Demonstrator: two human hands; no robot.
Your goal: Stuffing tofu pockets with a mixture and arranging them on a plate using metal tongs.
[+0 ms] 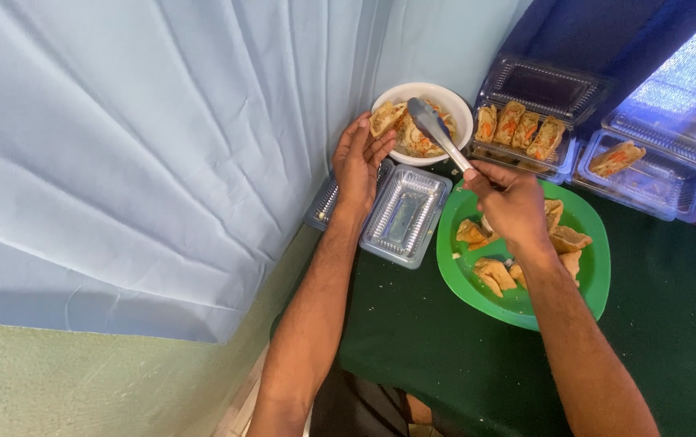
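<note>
A person's right hand (pixel 503 202) grips metal tongs (pixel 437 131), their tips over a round white bowl (pixel 461 113) of stuffed fried pastries. The left hand (pixel 357 162), fingers open and nearly flat, steadies one stuffed pastry (pixel 383 117) at the bowl's near rim. Beyond the right hand, one clear plastic container (pixel 518 129) already holds four pieces, another (pixel 635 174) just one. An empty clear plastic tray (pixel 404 214) lies between the hands, and about six pastries wait on the round green plate (pixel 590 275) under the right wrist, on the dark green surface (pixel 412 348).
</note>
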